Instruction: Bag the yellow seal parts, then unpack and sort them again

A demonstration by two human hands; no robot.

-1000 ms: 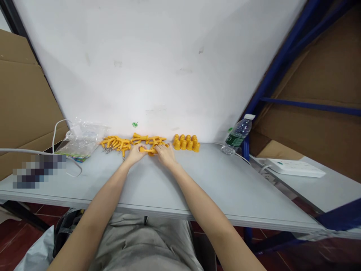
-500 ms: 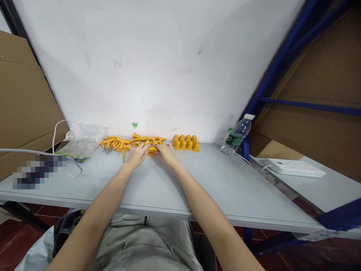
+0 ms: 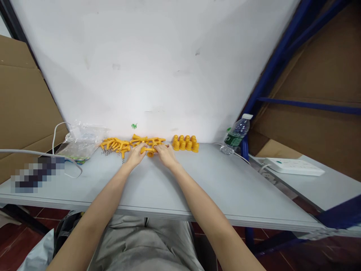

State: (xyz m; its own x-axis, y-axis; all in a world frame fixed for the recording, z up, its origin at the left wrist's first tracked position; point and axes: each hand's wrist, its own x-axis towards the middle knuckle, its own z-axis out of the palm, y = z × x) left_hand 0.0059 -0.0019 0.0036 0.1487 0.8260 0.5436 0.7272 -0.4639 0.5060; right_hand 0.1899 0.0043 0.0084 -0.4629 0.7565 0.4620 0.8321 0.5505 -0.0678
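Note:
Between my two hands is a yellow corkscrew (image 3: 147, 150), its T-handle lying sideways and a flared yellow sleeve pointing down towards me. My left hand (image 3: 136, 154) closes its fingers on the handle's left end. From the other side, my right hand (image 3: 166, 154) grips the right end. Just behind my hands lie more yellow corkscrew parts (image 3: 155, 141), some with flared sleeves. To the left, a pile of yellow T-handles (image 3: 115, 144) shows bare metal spirals. Two rows of yellow flared sleeves (image 3: 186, 143) stand upright to the right of my right hand.
A clear plastic bag (image 3: 84, 141) and a white cable (image 3: 53, 143) lie at the left, near a pixelated dark object (image 3: 38, 175). At the right, a water bottle (image 3: 236, 134) leans by a blue post. A white power strip (image 3: 293, 166) sits beyond it.
The corkscrew between my hands now shows more of its handle, lying level. My left hand has shifted slightly left and down, its fingers lower on the piece.

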